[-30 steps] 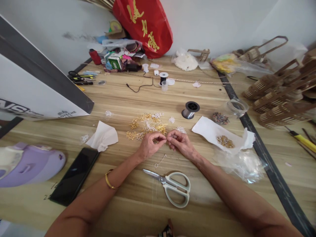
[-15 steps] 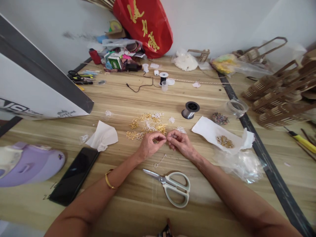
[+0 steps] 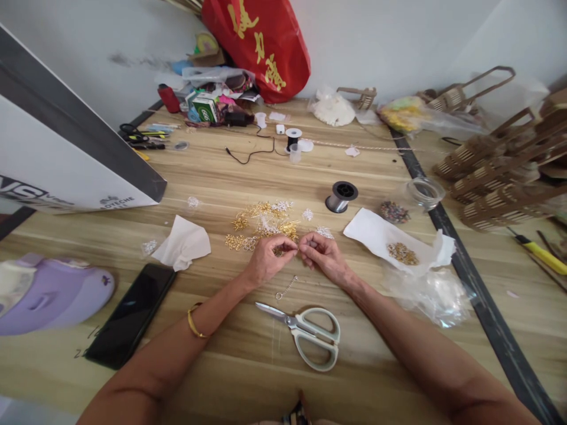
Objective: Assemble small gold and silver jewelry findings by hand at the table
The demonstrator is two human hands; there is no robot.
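Observation:
My left hand (image 3: 267, 260) and my right hand (image 3: 322, 255) meet fingertip to fingertip over the wooden table (image 3: 248, 177), both pinched on a tiny metal piece too small to name. A thin silver chain with a ring (image 3: 286, 288) lies just below them; I cannot tell whether it joins what they hold. Right behind the hands lies a heap of gold and silver jewellery findings (image 3: 264, 224). White-handled scissors (image 3: 310, 333) lie nearer me, between my forearms. A gold bangle sits on my left wrist (image 3: 195, 323).
A black phone (image 3: 132, 313) and purple cap (image 3: 53, 295) lie left, with a crumpled tissue (image 3: 182, 243). A wire spool (image 3: 340, 196), white paper with gold bits (image 3: 401, 243) and a clear plastic bag (image 3: 432, 292) lie right. A red bag (image 3: 261, 41) and clutter line the wall.
Hardly anything differs; both hands stay pinched together at the same spot. The view has shifted very slightly.

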